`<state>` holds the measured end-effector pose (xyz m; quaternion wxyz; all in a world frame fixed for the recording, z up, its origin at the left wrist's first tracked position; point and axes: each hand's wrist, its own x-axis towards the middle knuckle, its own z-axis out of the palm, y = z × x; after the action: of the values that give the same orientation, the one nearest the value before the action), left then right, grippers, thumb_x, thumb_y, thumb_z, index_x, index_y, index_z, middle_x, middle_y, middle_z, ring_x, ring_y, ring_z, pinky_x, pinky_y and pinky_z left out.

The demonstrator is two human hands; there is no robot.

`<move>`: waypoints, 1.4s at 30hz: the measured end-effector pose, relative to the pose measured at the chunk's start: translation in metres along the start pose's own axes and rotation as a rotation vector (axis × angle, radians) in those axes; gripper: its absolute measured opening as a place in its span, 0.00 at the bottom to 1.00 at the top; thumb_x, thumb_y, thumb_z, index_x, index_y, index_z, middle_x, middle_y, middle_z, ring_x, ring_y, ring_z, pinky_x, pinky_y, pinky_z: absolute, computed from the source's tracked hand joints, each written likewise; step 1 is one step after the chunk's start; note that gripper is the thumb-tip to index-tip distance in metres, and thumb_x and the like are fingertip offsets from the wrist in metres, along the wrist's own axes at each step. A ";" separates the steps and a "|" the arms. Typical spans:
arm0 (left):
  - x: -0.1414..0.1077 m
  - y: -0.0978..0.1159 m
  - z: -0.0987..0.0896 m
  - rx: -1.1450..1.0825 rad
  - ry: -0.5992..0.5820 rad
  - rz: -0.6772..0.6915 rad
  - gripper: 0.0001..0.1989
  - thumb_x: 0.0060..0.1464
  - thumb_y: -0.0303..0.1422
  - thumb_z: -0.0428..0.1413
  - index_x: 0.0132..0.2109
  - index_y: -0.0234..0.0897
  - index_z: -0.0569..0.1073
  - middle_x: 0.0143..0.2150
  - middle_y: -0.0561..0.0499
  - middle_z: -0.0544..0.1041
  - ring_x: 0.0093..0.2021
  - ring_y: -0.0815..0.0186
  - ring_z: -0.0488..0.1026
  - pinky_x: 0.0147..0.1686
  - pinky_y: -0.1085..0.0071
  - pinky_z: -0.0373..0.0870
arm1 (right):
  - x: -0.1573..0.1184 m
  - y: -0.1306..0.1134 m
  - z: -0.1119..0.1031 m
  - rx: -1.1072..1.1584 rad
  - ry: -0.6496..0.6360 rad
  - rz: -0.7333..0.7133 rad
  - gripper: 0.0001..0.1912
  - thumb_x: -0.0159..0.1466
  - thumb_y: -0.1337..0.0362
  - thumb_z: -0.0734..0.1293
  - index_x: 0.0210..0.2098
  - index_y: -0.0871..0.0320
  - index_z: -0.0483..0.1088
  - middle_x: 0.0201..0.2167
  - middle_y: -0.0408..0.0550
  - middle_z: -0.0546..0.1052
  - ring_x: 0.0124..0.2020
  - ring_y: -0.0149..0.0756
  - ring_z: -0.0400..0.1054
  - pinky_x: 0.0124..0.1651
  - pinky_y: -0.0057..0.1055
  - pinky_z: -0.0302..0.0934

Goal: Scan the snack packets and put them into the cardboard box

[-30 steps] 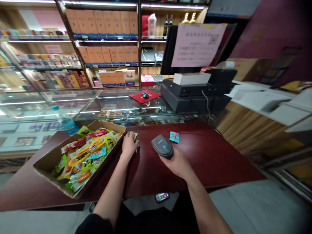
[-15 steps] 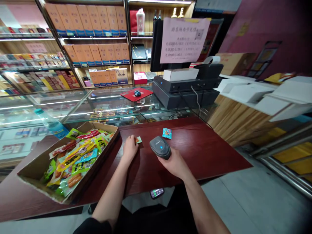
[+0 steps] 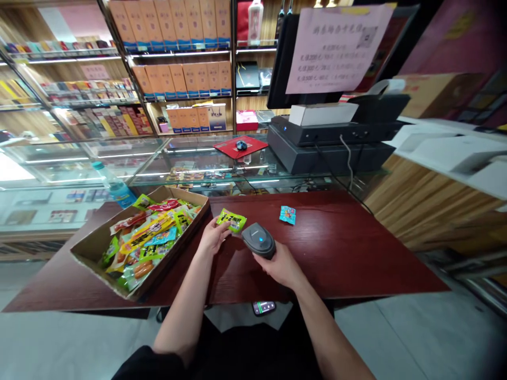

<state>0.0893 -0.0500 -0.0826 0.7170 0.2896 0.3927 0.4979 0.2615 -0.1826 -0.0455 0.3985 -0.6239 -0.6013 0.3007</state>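
A small green snack packet (image 3: 233,220) is held at its left edge by the fingers of my left hand (image 3: 214,236), just above the dark red tabletop (image 3: 332,248). My right hand (image 3: 280,265) is wrapped around the handle of a dark grey barcode scanner (image 3: 259,240), whose top shows a small blue light. The scanner's head is close to the packet's right end. Behind the scanner, a small blue snack packet (image 3: 287,215) lies on the tabletop. To the left of my left hand stands a cardboard box (image 3: 174,266) filled with several colourful packaged snacks.
A blue bottle (image 3: 119,190) stands behind the box. Farther back are a glass counter (image 3: 154,169), a mouse on a red mat (image 3: 257,143), and a black till with a monitor (image 3: 340,155). A cable runs along the table's back right. A lit phone (image 3: 263,307) lies below the table edge.
My left hand has turned, bringing the green packet's broad printed face into view. The scanner stays in my right hand, nearer to the packet. The camera view has shifted left.
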 end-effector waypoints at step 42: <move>-0.052 0.141 -0.083 -0.061 0.327 0.613 0.23 0.38 0.33 0.70 0.42 0.32 0.73 0.37 0.48 0.78 0.37 0.64 0.79 0.48 0.60 0.75 | 0.037 -0.035 0.053 -0.070 -0.091 -0.211 0.14 0.57 0.62 0.68 0.42 0.59 0.73 0.39 0.51 0.81 0.41 0.44 0.76 0.42 0.34 0.68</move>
<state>-0.0603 -0.0495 0.0012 0.4700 0.2889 0.3818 0.7415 0.2021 -0.1406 -0.0382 0.3780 -0.5563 -0.6914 0.2638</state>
